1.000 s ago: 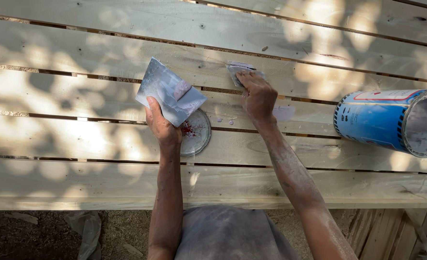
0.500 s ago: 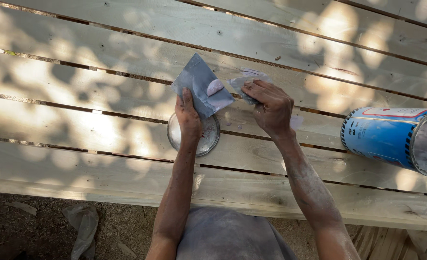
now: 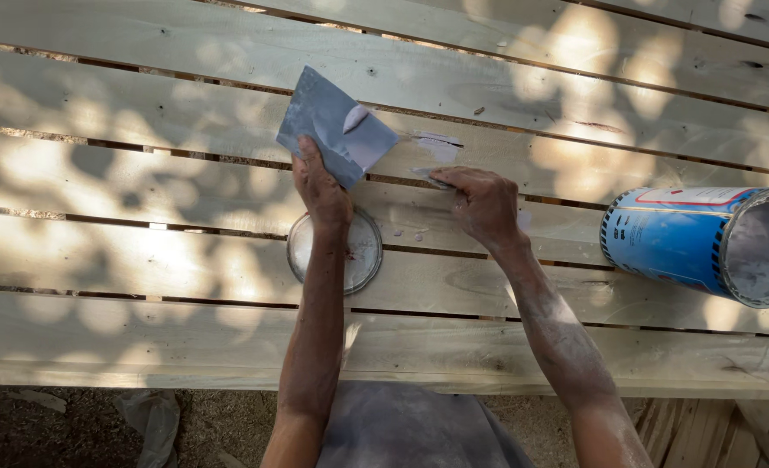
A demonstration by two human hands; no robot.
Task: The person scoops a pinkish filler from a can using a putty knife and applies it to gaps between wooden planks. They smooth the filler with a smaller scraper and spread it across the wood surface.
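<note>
Slatted boards (image 3: 142, 52): two hands, one can (image 3: 705, 243).

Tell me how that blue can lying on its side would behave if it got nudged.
The blue can lies on its side on the plank surface, so it would probably roll. Its open mouth shows whitish contents clinging inside, so it may feel fairly heavy and roll unevenly. The gaps between boards might check it.

Your left hand (image 3: 322, 192) grips a grey square plate (image 3: 337, 126) by its lower corner, tilted above the planks (image 3: 142, 104), with a dab of white filler (image 3: 355, 117) on its face. Your right hand (image 3: 484, 204) presses a small putty knife (image 3: 430, 176) flat against a plank, beside a white smear (image 3: 438, 146).
</note>
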